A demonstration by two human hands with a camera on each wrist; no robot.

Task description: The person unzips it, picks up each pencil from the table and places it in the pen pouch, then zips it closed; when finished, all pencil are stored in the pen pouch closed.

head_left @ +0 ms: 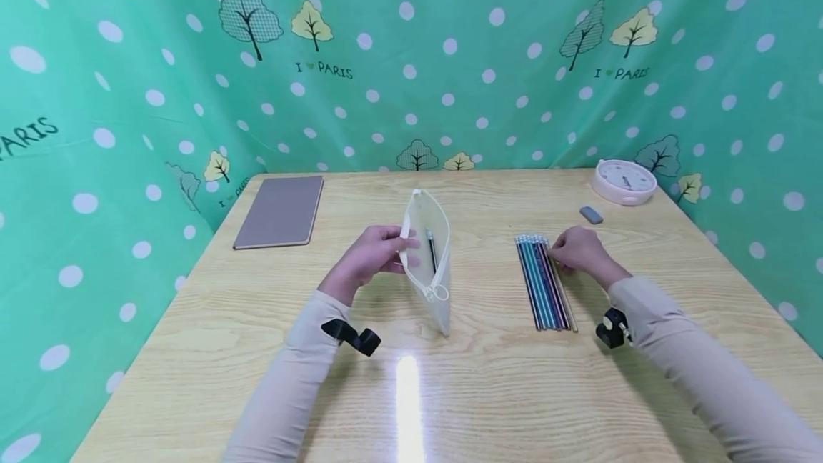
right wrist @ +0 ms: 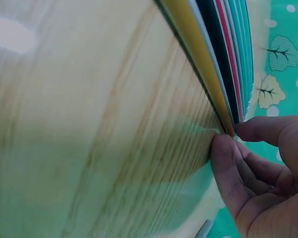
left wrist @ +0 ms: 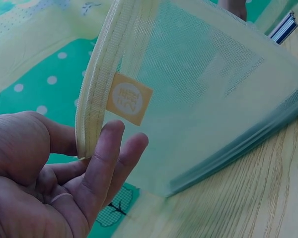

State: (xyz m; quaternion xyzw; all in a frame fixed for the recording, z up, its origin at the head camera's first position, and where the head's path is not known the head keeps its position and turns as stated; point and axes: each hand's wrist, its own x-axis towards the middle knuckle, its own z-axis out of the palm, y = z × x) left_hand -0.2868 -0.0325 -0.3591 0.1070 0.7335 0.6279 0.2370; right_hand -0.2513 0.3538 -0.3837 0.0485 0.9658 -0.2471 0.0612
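A pale mesh zip pouch (head_left: 440, 291) stands with its mouth open, and the left hand (head_left: 379, 252) pinches its left rim. Inside it a dark pencil (head_left: 432, 252) leans. In the left wrist view the left hand (left wrist: 74, 173) grips the zip edge beside an orange label (left wrist: 129, 98), with dark pencils (left wrist: 238, 144) showing along the pouch's bottom. The right hand (head_left: 581, 252) has thumb and finger at the top of a gold pencil (head_left: 566, 299), the rightmost in a row of pencils (head_left: 539, 284). In the right wrist view the right hand (right wrist: 263, 173) pinches the gold pencil's (right wrist: 198, 54) end.
A grey notebook (head_left: 281, 211) lies at the back left of the wooden table (head_left: 218, 349). A grey eraser (head_left: 591, 215) and a round pink clock (head_left: 624, 182) are at the back right. Green dotted cloth (head_left: 386, 56) surrounds the table's back and sides.
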